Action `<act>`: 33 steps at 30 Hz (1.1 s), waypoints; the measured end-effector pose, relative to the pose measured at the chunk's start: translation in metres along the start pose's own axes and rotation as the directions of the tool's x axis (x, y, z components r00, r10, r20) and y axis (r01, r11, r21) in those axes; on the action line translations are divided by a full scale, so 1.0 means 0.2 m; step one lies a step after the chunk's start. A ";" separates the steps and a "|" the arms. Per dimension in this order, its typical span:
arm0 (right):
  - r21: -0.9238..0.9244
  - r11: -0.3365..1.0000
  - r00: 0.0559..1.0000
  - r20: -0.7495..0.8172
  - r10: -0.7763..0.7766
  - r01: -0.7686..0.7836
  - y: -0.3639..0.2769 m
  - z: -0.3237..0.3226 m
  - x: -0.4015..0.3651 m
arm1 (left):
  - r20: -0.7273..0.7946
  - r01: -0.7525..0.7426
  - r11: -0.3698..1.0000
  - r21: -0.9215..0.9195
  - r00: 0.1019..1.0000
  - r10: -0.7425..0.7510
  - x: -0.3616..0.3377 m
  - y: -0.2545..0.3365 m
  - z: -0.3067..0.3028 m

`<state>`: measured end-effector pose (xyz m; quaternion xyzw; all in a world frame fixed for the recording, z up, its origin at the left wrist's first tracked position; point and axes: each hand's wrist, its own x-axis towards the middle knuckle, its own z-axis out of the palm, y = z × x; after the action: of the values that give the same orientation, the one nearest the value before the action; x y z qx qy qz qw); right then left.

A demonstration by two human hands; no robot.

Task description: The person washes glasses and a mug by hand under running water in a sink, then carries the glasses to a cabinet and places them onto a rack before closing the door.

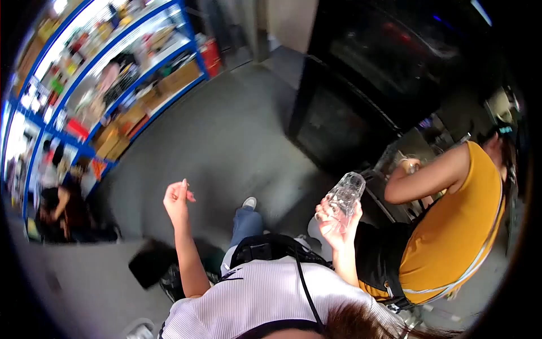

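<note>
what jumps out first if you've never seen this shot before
The clear patterned glass held up in the right hand, near mid-frame, catches the eye first. Just right of it a co-worker in a yellow top leans away with one arm raised. Blue shelves packed with goods fill the upper left, and the left hand is lifted, holding nothing.

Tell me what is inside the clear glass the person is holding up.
The glass in the right hand looks empty: the grey floor shows through its patterned wall. The fingers cover its lower part, so the bottom cannot be seen.
</note>
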<state>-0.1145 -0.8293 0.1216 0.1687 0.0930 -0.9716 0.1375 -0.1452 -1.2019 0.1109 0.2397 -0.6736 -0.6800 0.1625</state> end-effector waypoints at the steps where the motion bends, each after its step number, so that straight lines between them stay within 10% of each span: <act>1: -0.017 0.999 0.997 -0.063 -0.041 0.040 -0.02 0.03 0.03 | 0.079 0.025 0.999 0.029 0.996 -0.027 0.14 -0.05 0.11; 5: -0.015 0.980 0.975 -0.108 -0.196 0.196 -0.11 0.00 0.17 | 0.387 -0.516 0.660 0.546 0.854 0.348 0.52 -0.14 0.68; 11: -0.035 0.864 0.809 -0.335 -0.483 0.502 -0.13 0.08 0.32 | 0.887 -0.545 0.811 0.212 0.455 0.074 0.76 0.01 1.57; 15: -0.090 0.791 0.725 -0.348 -0.594 0.605 -0.14 0.10 0.35 | 0.975 -0.548 0.817 -0.179 0.014 0.222 0.56 0.07 2.20; 19: -0.154 0.784 0.678 -0.421 -0.602 0.601 -0.24 0.16 0.34 | 0.893 -0.503 0.740 -0.448 -0.210 0.398 0.14 0.29 2.68; 25: -0.289 0.789 0.682 -0.396 -0.614 0.542 -0.55 0.10 0.37 | 0.958 -0.706 0.649 -0.285 -0.191 0.214 -0.31 0.71 3.07; 33: -0.324 0.826 0.764 -0.329 -0.555 0.460 -0.81 0.01 0.38 | 0.872 -0.902 0.390 -0.184 0.034 0.489 -0.59 0.64 3.40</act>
<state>-0.2332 -0.6944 0.1180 0.3197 0.2708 -0.8976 -0.1367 -0.4315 -0.5732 0.2364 -0.4653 -0.8083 -0.3509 0.0844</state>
